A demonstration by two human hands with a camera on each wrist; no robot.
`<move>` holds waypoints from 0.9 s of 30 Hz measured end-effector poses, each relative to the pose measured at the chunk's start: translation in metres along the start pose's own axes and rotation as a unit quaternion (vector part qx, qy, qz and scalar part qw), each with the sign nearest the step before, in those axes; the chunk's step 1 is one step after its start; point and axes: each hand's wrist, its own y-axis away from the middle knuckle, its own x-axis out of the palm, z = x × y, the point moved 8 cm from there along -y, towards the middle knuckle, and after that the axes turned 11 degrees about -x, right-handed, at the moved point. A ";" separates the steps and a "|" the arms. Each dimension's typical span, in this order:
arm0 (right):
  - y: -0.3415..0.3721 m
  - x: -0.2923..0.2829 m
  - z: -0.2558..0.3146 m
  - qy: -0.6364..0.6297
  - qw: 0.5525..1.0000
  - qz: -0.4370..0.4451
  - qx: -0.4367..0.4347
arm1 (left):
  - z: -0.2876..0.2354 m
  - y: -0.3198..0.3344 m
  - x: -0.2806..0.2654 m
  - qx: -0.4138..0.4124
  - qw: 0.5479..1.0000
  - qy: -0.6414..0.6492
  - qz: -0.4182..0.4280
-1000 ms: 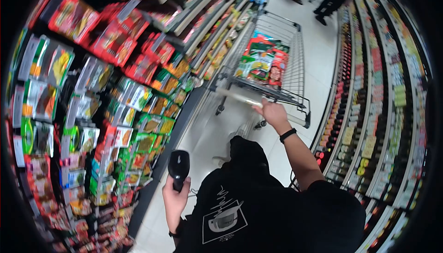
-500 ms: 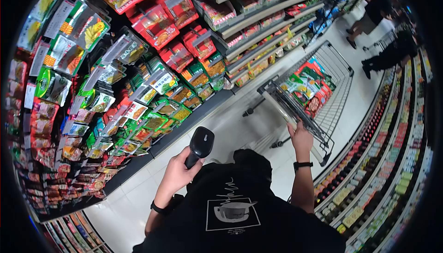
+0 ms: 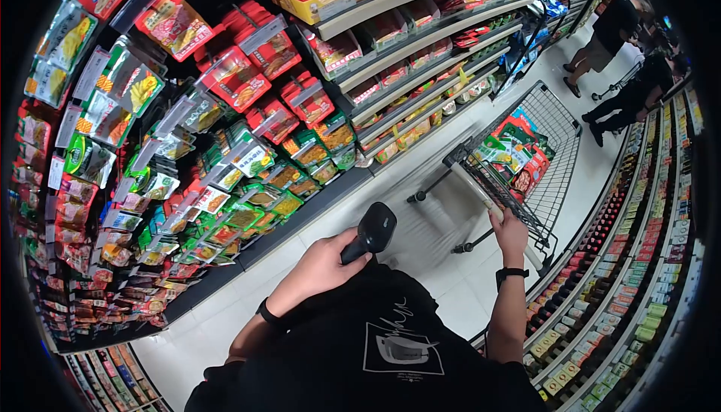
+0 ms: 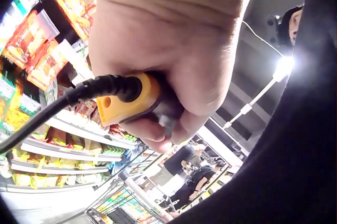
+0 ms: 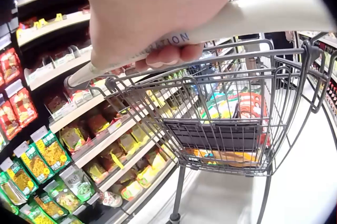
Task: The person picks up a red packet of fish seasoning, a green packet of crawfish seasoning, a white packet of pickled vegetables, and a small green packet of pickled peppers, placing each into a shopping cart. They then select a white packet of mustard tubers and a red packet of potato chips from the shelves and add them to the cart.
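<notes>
In the head view my left hand (image 3: 319,268) grips a black handheld barcode scanner (image 3: 378,226), its head tipped up in front of my shirt. The left wrist view shows the scanner's yellow and black handle end (image 4: 120,109) below the palm, with a black cable (image 4: 63,100) running off it. My right hand (image 3: 511,235) holds the pale push bar of a wire shopping cart (image 3: 563,138). Seen from the right wrist, the fingers (image 5: 171,54) curl under that bar (image 5: 279,14). Bright red and green food packets (image 3: 503,149) lie in the cart basket.
On the left, a rack of hanging packets (image 3: 244,78) runs beside the aisle, followed by tiered shelves (image 3: 420,74). Curved shelves of bottles and jars (image 3: 601,284) line the right side. Two people (image 3: 612,33) stand farther up the aisle, near another cart.
The head view has swung, so the cart and people now appear farther right. My left hand has come up and inward with the scanner. The right hand keeps hold of the push bar.
</notes>
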 end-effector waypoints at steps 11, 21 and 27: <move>-0.050 0.002 -0.095 -0.036 0.997 0.073 0.008 | -0.025 -0.091 0.021 0.010 0.999 0.046 0.019; -0.101 0.025 -0.185 -0.068 0.983 0.153 0.077 | -0.076 -0.202 0.009 0.042 0.995 0.094 -0.004; -0.129 0.026 -0.223 -0.007 0.963 0.241 0.122 | -0.084 -0.239 -0.001 0.014 0.995 0.098 -0.015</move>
